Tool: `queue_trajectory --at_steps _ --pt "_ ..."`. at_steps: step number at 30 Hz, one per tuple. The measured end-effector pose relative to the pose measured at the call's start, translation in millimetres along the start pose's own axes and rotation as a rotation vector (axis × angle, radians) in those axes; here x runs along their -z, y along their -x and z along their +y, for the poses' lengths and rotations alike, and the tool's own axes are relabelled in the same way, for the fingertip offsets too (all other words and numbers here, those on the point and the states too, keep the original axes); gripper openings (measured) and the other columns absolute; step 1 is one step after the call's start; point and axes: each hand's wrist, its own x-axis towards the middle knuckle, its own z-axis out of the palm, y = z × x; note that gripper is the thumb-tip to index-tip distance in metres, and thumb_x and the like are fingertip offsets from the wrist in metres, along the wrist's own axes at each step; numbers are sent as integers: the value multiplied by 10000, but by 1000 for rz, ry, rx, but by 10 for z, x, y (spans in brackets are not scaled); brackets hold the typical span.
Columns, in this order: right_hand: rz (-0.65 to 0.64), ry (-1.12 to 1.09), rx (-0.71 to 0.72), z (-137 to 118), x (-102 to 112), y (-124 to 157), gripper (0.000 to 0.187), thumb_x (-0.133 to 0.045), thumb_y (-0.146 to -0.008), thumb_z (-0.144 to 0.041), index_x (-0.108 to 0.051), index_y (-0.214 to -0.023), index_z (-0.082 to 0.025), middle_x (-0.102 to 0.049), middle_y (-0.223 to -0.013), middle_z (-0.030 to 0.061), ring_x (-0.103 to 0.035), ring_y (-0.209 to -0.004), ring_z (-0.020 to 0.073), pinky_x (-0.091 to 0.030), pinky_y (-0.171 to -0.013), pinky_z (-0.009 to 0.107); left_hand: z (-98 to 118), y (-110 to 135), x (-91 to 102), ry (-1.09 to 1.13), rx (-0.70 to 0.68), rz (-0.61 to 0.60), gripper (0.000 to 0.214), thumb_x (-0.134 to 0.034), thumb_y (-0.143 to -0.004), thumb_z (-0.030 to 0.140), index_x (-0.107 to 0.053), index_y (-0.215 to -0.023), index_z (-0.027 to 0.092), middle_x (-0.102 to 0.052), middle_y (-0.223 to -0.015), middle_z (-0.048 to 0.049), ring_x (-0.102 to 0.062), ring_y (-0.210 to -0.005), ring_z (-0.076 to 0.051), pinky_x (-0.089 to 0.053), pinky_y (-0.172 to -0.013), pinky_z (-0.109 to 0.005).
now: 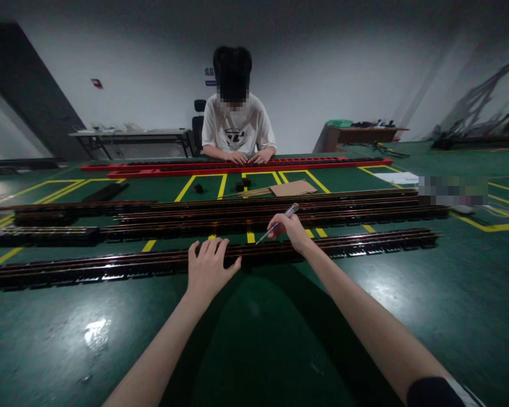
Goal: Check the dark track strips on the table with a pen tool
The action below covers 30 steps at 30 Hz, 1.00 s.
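Pressing the long dark rail with left hand flat, fingers spread. Gripping a clear-handled screwdriver in right hand, tip down between both hands.

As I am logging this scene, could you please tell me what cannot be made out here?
Head view:
Tip of the screwdriver in the right hand: too small to see contact.
Left end of the near rail: cut off by the picture edge.
Rail beneath the left hand: covered by it.
Far right: hidden by a blurred patch.
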Motion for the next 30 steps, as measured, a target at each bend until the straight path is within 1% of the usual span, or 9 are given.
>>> queue_trajectory --at_steps 5,10,14,20,27,30 --pt "-34 11 3 -22 -47 13 224 -519 -641 -308 -624 -532 -143 -621 -454 28 -573 -416 130 -470 -448 233 6 7 -19 8 -61 15 346 -432 -856 352 -606 -1086 161 -664 -1073 -120 -582 -1001 -265 -305 -950 -478" --pt "-56 23 4 -27 -66 20 231 -516 -657 -313 -627 -549 -141 -635 -475 29 -575 -420 124 -459 -443 221 17 6 -17 7 -54 8 298 -434 -858 304 -624 -1046 173 -680 -1019 -110 -595 -971 -263 -311 -950 -484" --pt "-55 25 5 -34 -61 19 240 -518 -657 -326 -624 -551 -138 -630 -467 32 -570 -413 123 -451 -434 219 31 4 -18 -6 -44 3 299 -427 -860 293 -624 -1038 155 -672 -1026 -116 -593 -973 -272 -312 -947 -492" --pt "-74 29 4 -24 -63 18 246 -520 -679 -327 -628 -574 -133 -639 -488 38 -566 -418 118 -457 -443 223 32 4 -21 -5 -49 19 308 -426 -856 261 -598 -1082 143 -652 -1075 -125 -570 -1033 -272 -305 -959 -488" --pt "-61 55 0 -6 -25 2 274 -511 -704 -343 -636 -590 -129 -647 -506 49 -564 -422 119 -451 -443 226 25 5 -38 -9 -70 33 309 -403 -856 207 -602 -1083 142 -657 -1072 -116 -574 -1029 -269 -296 -959 -493" --pt "-54 57 -15 -3 -5 -10 277 -502 -695 -343 -634 -574 -131 -639 -488 48 -554 -406 120 -445 -435 229 8 11 -49 -15 -84 34 321 -384 -858 183 -599 -1093 146 -659 -1073 -114 -575 -1026 -267 -294 -957 -496"
